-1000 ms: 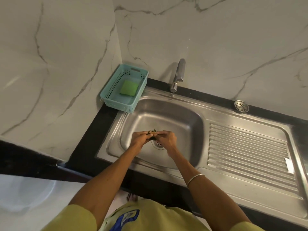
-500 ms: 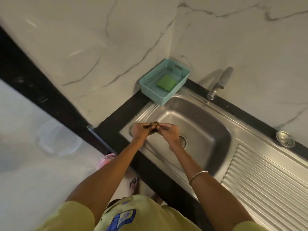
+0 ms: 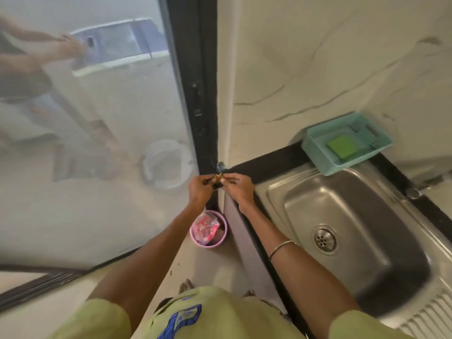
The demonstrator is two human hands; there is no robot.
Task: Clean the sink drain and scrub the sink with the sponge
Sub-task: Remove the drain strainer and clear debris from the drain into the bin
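Head view. Surface: black tabletop [image 3: 274, 160] carrying one steel sink [image 3: 354, 231] with a ribbed draining board at its right. Walls above are pale marble with grey veins. To the left, a black door frame [image 3: 195, 94] and one frosted glass panel [image 3: 97, 143]; blurred shapes show behind it, including one white bucket [image 3: 167, 163]. Floor below me is pale tile.

Count, sink area: one drain [image 3: 325, 239] in the basin floor, round, perforated, uncovered. One teal basket [image 3: 347, 143] on the tabletop at the back corner, just beside the basin rim. One green sponge [image 3: 342, 145] lying flat inside the basket. One tap, base only, at the frame's right edge, blurred.

Count, floor: one pink bin [image 3: 209, 228] standing against the cabinet side, with red-and-clear wrapping in it.

Hands: two, both mine, raised together past the left end of the tabletop, above the pink bin. My left hand [image 3: 201, 189] and right hand [image 3: 238, 188] each pinch one end of a small clump of dark debris [image 3: 216, 179] held between them; fingers curled onto it. What the debris is made of I cannot tell. One thin bangle [image 3: 281, 248] on my right wrist. Yellow sleeves at the bottom edge.
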